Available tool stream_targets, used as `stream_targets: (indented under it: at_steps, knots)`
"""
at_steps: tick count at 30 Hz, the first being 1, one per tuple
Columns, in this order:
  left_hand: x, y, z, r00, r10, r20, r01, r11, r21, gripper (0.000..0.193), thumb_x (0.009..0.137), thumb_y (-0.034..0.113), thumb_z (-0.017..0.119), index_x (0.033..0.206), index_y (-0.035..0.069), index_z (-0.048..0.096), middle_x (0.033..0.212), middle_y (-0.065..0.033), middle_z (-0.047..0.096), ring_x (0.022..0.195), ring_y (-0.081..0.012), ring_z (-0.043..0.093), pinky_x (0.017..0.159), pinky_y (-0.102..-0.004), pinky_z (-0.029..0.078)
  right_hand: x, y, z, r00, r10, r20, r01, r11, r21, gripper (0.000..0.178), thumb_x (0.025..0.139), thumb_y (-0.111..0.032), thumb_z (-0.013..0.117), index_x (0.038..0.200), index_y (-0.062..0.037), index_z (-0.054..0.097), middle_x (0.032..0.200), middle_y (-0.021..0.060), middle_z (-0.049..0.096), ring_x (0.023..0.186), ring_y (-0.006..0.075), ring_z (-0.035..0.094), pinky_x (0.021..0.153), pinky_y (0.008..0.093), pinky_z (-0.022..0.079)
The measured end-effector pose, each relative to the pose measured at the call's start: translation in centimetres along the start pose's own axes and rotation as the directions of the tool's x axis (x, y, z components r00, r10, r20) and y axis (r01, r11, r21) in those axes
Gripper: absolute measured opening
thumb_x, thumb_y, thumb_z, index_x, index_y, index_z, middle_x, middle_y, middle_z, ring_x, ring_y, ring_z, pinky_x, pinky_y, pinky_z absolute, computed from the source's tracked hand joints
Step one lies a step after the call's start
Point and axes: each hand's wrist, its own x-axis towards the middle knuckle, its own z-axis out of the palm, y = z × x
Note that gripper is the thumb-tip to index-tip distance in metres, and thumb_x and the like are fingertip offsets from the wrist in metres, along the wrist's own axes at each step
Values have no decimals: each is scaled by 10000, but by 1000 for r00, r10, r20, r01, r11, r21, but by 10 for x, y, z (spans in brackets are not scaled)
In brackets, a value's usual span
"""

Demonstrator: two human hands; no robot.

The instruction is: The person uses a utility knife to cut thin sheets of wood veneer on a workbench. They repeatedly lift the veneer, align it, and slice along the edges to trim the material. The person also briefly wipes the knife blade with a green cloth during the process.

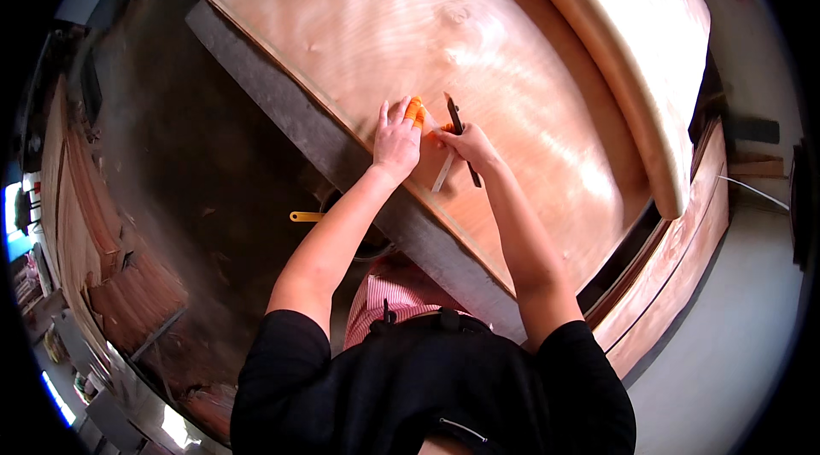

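A broad wood veneer sheet (359, 36) lies in front of me. My left hand (398, 140) is on it near its near-left edge, its fingers stretched forward, with orange wrapping on one finger. Just to the right, my right hand (470, 146) is closed round a slim dark cutting knife (455, 117), which slants across the sheet. Orange also shows on a finger of that hand. A narrow pale strip (443, 173) runs between the hands toward the sheet's edge; whether either hand grips it is unclear.
The sheet rests on a grey bench (282, 109). A large curled veneer sheet (598, 45) lies along its right side. Below the bench, a yellow handle (305, 217) sticks out beside my left forearm. Stacked veneer (137, 301) stands at left, more wood sheets (675, 275) at right.
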Motion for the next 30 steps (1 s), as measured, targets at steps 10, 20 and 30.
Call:
stream_targets:
  at_steps: [10,20,30]
  knots:
    - [11,6,-10,996,42,77,-54,985,162,266,809,121,419,964,41,619,1093,-106,558,1207,-249,359,1035,-490,173,10,-14,-39,999,-36,11,36,866,-499,147,783,-173,558,744,-67,651,662,29,615,614,112,557,572,264,432]
    - [-40,-45,-16,977,19,-211,-79,958,-276,284,788,137,478,1030,57,605,1115,-127,547,1165,-231,420,973,-439,284,-146,-6,-55,983,-154,-100,150,987,-50,241,817,-289,530,921,-122,669,647,-56,531,539,36,381,491,194,298]
    - [-279,-140,-43,953,-291,-89,249,913,-324,483,801,252,537,1209,10,445,1219,-218,438,1082,-350,451,907,-388,371,-356,224,102,968,2,-250,204,574,793,225,870,-227,513,960,-23,541,530,-76,351,407,6,276,385,172,186]
